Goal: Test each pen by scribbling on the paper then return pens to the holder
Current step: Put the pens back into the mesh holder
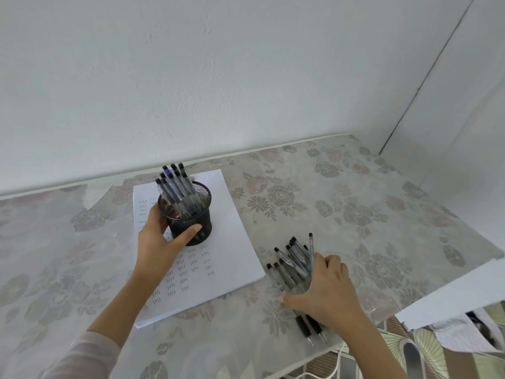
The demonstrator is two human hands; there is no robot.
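A black mesh pen holder (pixel 191 214) stands on the white paper (pixel 232 236) and holds several clear pens (pixel 175 187) with dark caps. My left hand (pixel 161 242) grips the holder from its left side, thumb across its front. The paper carries columns of small scribbles. To the right of the paper a bunch of several more pens (pixel 292 261) lies on the table. My right hand (pixel 325 291) is curled round this bunch, with the pen tips sticking out below the hand.
The table (pixel 355 209) has a floral cloth and meets white walls at the back and right. Its front right edge drops off to a patterned floor (pixel 426 351) with a white cable and some cloth.
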